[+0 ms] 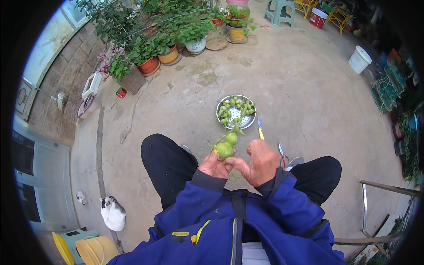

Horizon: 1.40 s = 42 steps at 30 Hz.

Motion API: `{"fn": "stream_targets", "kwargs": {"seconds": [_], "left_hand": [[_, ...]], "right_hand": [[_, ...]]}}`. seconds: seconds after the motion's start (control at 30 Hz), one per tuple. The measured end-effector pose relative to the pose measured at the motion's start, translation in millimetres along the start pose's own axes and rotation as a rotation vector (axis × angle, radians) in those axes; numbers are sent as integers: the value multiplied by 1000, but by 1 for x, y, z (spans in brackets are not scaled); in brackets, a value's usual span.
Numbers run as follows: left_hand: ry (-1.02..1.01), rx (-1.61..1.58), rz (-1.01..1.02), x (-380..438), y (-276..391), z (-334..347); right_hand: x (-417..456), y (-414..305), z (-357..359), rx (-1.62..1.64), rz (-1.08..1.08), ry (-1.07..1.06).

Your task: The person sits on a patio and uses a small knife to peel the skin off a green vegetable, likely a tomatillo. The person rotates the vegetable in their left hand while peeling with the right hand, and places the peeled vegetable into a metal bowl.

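My left hand [213,165] holds a large green tomato [224,150] between thumb and fingers. A smaller green tomato [231,139] hangs on the same stem [243,114], which reaches up over a metal colander [220,123]. Several small green tomatoes [224,108] lie around the inside of that perforated bowl. My right hand [261,162] is just right of the large tomato, its thumb tip close to the left fingers; whether it pinches anything there is hard to see. Beyond the right hand lies a knife [260,131] with a yellow handle. Scissors [282,153] with red handles rest near my right shoe.
Potted plants [147,54] line the far left. A white and dark cat [113,213] lies on the concrete at left, near a yellow bucket [96,250]. A metal railing [387,188] stands at lower right, a white bucket [360,59] farther off. A green plastic stool [280,12] is at the back.
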State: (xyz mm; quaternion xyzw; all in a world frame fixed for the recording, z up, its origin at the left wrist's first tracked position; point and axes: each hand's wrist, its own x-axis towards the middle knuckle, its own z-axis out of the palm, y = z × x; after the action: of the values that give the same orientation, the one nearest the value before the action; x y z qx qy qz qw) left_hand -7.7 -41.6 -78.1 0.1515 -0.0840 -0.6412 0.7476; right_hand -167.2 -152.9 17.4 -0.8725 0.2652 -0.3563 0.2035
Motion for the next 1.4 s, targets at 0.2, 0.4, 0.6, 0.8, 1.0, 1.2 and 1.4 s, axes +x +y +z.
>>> {"fn": "stream_targets", "kwargs": {"seconds": [0.2,0.4,0.6,0.8,1.0,1.2,1.4], "left_hand": [[-35,-3,35,2,-2,11],[-41,49,47,1,-1,13],[-32,45,36,2,-3,13],[-7,85,41,1,-2,10],[35,86,46,0,-4,8],[18,56,56,2,-5,4],[-29,68,69,1,-5,4]], "right_hand": [[2,8,4,-67,-21,30],[-1,9,8,-73,-15,12],[-3,12,10,-77,-7,10],[-5,15,13,-83,12,-12],[-9,18,21,-118,1,2],[-10,20,27,-133,-17,12],[-16,16,36,-107,0,-22]]}}
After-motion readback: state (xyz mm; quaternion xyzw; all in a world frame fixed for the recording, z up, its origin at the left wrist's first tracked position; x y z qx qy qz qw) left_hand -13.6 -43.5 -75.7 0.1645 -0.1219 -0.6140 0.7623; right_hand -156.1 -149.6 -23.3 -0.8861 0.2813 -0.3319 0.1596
